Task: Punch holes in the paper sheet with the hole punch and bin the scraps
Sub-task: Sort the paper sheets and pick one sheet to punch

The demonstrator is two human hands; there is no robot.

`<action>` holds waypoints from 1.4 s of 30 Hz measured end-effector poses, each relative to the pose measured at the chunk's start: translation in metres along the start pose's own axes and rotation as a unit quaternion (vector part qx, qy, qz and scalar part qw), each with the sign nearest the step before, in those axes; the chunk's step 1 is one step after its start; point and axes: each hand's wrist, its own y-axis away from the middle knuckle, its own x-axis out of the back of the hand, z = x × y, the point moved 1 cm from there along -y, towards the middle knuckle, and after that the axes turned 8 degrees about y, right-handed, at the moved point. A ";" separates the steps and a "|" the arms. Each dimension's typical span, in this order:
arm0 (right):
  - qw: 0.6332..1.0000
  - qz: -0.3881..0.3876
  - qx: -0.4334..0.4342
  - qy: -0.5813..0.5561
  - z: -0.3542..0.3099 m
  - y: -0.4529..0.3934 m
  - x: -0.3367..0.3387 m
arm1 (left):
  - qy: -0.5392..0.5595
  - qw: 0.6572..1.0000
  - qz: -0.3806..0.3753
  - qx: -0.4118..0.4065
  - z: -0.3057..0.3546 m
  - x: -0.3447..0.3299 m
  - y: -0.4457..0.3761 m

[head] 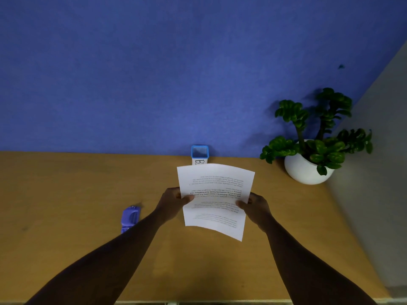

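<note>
Both hands holding the printed paper sheet above the table.
The left hand and right hand are pinching its side edges, fingers clamped; the purple hole punch is lying toward the left edge, the blue-rimmed bin standing at the back edge.

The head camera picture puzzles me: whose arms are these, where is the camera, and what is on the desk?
No machine is here. A person wears a wide-angle camera on the head, looking forward and down, so you see their own two bare arms reaching out from the bottom edge.

The left hand and the right hand each pinch one side edge of a printed paper sheet, thumbs on top, holding it up above the wooden desk. The print looks upside down from here.

On the desk, left of the arms, lies a purple hole punch, untouched. At the back, against the blue wall, stands a small blue-rimmed bin, partly hidden by the sheet. To the right sits a green plant in a white pot.
</note>
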 end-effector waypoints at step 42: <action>0.857 -0.059 -0.108 -0.500 -0.011 -0.006 -0.005 | 0.291 0.956 0.025 -0.016 0.034 -0.023 0.000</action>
